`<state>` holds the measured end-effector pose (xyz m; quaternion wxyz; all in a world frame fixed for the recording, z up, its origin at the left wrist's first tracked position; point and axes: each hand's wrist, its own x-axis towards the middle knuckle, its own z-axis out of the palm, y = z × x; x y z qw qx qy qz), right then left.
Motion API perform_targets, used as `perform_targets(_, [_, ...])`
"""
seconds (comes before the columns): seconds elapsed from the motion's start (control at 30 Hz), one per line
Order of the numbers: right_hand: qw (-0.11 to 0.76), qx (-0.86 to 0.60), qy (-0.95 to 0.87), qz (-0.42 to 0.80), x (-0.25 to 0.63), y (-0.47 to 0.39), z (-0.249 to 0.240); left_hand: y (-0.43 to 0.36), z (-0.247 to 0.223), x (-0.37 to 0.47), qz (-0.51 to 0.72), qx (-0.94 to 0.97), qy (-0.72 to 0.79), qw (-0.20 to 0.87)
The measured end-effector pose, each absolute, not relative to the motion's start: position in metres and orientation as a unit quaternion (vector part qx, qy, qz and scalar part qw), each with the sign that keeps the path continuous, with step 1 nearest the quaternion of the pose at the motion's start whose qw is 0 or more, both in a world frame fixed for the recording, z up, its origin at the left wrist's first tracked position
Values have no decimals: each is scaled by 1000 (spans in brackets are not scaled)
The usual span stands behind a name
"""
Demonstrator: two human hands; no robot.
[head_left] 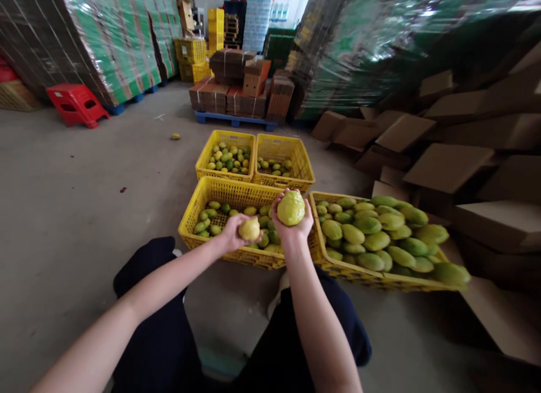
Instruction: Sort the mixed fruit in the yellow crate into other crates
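Observation:
My left hand [234,232] is closed round a small yellow fruit [249,230], above the near yellow crate [203,187] with green and yellow fruits in it. Just to the right, my right hand [295,227] holds a larger, bumpy yellow-green fruit [291,208] in its palm, fingers curled round it, over that crate's right end. Beside it on the right stands another crate [367,275], heaped with larger green-yellow fruits [376,241]. Two more crates with small fruits, one at the back left [203,156] and one at the back right [302,162], stand behind the near crate.
Open cardboard boxes [450,165] are piled at the right. Flattened cartons [228,97] lie on a blue pallet [236,121] ahead. A red stool [78,103] and one loose fruit [174,137] are on the floor at the left. Wrapped stacks stand on both sides.

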<state>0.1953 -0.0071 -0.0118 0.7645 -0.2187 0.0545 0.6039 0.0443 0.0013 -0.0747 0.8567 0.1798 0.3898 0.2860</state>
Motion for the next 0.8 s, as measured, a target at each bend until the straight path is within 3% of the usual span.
perform_targets(0.07, [776,-218,49,590,207,-13,-8,-25,-98,43,177,205,405,873])
perform_targets(0.13, [787,-218,51,575,218,-19,-3,-53,-121,35,-17,299,396,868])
perform_targets(0.2, [793,-223,56,564,226,-25,-1,-74,-139,21,-171,395,407,806])
perform_targets(0.27, [796,-232,59,557,233,-30,0,-81,-149,7,-234,445,427,752])
perform_targets(0.4, [793,-253,50,552,243,-33,-6,-28,-126,-9,-130,481,502,707])
perform_targets(0.63, [775,-271,46,569,247,-31,-12,145,-7,0,284,507,562,589])
perform_targets(0.7, [769,-277,61,573,245,-31,-11,153,-1,-6,300,526,572,553])
perform_targets(0.8, [763,-283,68,576,241,-33,-10,122,-26,-25,213,558,569,565])
